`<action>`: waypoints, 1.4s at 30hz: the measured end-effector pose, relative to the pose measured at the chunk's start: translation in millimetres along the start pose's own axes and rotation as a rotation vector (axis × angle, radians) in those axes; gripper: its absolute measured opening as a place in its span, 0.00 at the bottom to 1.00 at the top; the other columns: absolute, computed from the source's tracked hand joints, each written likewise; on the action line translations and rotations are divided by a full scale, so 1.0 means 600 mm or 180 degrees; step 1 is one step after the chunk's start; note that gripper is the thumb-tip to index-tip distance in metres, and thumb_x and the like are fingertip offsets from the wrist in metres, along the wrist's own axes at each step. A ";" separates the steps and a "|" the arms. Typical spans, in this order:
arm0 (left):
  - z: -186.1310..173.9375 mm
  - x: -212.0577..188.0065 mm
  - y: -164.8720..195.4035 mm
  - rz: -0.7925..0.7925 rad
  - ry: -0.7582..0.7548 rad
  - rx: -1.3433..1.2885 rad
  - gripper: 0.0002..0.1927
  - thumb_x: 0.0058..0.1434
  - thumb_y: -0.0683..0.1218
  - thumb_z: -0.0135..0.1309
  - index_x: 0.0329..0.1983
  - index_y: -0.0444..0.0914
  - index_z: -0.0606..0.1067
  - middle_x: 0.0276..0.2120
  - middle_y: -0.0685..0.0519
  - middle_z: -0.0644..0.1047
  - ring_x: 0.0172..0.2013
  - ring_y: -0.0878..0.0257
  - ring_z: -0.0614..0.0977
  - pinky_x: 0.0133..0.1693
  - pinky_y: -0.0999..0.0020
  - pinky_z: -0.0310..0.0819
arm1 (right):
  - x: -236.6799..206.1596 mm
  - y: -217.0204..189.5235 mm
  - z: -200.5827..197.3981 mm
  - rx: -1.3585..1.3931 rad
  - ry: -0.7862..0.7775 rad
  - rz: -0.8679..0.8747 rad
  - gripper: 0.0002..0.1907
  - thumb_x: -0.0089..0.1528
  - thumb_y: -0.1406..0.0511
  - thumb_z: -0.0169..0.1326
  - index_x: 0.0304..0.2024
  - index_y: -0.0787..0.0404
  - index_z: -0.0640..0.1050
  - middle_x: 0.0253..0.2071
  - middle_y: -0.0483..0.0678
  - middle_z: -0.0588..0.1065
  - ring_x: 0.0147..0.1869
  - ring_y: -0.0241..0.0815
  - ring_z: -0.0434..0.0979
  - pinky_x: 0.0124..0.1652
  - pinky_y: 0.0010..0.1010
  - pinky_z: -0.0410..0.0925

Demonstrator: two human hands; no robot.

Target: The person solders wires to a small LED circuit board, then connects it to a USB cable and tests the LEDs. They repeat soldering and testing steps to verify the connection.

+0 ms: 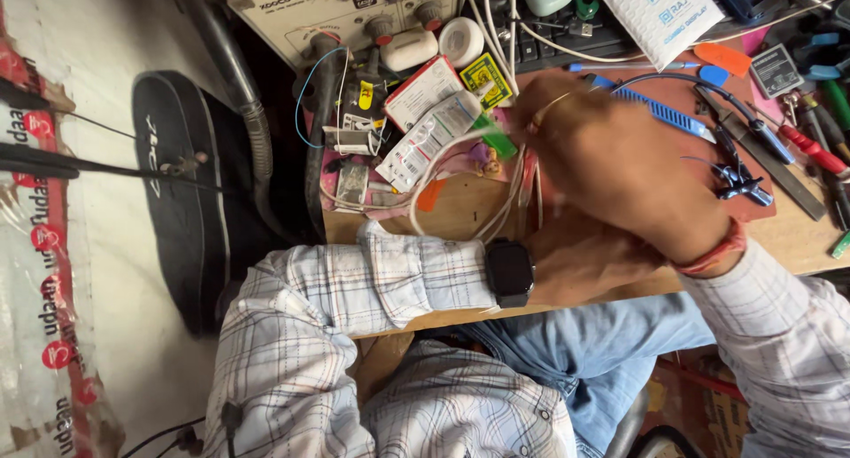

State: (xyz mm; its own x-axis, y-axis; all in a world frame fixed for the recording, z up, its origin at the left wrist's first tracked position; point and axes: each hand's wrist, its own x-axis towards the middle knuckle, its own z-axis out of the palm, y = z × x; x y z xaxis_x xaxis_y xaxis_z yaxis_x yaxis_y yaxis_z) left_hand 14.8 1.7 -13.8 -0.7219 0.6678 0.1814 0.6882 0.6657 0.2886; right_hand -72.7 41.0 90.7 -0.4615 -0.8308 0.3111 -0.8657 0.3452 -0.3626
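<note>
Cluttered wooden bench (460,212), right hand (620,170) over left hand (580,263), white cable (425,179) just beside, grips hidden

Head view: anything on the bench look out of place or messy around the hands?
White cables loop loosely over small packets left of the right hand, which covers the left hand. A sandal lies on the floor. No visible spill or damage.

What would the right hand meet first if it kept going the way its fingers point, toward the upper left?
Probably the green-tipped white packet just beyond the right hand, with the white cable looping beside it. Depth is unclear, so the hand may pass above them.
</note>
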 end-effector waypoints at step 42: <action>-0.077 0.002 -0.033 -0.0642 0.1010 -0.1560 0.09 0.61 0.40 0.59 0.43 0.42 0.74 0.38 0.52 0.79 0.42 0.51 0.78 0.48 0.56 0.69 | -0.244 0.002 -0.084 0.1485 0.0801 0.2096 0.08 0.65 0.75 0.63 0.46 0.70 0.78 0.44 0.50 0.80 0.50 0.38 0.84 0.51 0.26 0.77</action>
State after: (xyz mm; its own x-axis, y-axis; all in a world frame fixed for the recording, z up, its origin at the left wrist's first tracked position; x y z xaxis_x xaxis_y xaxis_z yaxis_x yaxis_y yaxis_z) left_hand -2.8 -26.1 24.2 -0.8725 0.3627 0.3274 0.4771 0.4876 0.7312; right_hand -16.2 184.9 89.0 -0.9211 -0.3820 0.0755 -0.2615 0.4631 -0.8468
